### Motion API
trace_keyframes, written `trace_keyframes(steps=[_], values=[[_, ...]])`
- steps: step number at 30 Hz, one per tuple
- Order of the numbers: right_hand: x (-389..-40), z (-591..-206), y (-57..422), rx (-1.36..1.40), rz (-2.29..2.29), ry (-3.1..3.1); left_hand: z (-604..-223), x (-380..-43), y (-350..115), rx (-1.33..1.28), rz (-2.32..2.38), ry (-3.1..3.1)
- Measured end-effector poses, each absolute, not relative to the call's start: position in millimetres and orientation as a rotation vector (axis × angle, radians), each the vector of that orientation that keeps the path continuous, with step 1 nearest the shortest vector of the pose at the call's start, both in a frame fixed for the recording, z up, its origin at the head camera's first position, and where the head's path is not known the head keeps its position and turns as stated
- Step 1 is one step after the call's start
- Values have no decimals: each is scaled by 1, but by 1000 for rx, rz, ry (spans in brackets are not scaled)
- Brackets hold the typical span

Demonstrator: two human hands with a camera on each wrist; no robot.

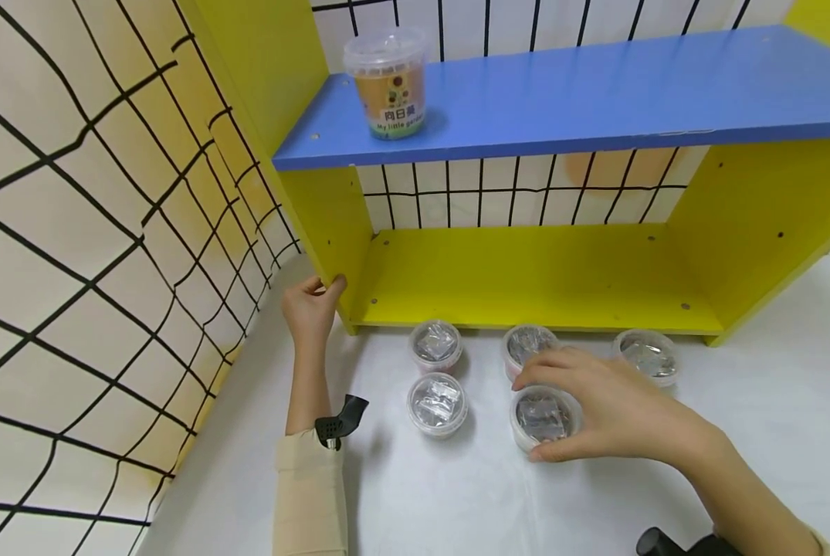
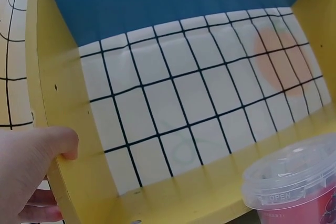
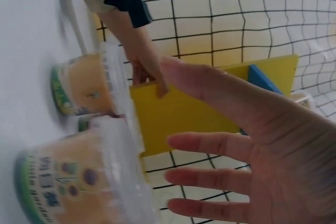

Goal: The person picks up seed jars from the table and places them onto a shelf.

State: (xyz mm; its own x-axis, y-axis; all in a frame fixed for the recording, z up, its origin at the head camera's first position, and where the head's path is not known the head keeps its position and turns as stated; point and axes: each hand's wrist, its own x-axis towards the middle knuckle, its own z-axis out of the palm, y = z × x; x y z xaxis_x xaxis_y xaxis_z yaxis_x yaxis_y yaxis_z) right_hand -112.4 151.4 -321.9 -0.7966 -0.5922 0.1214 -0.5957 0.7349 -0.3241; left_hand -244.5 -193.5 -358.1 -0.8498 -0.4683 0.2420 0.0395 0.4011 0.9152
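Right hand spreads fingers above round, clear-lidded plastic tub, probably light, best held by sides; left hand pinches flat yellow panel.

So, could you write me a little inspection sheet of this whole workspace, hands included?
Surface: white tabletop, cups standing on it.
Job's things: five lidded cups visible before a yellow-and-blue shelf unit; one printed cup on its blue shelf.
Clutter: nothing seen.
Hands: left hand grips the unit's left side panel; right hand spreads open around a front cup, contact unclear.
Cables: nothing seen.
Surroundings: white backdrop with black grid lines.
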Motion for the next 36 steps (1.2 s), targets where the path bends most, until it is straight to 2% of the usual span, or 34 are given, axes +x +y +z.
trace_keyframes(steps=[10,36], values=[[-107,-332,147,889,502,-2962,-360,-244,-197,381,-1455,-2185],[-107,-349,144,939,564,-2946,-358,-246,-192,363,-1449,-2188]])
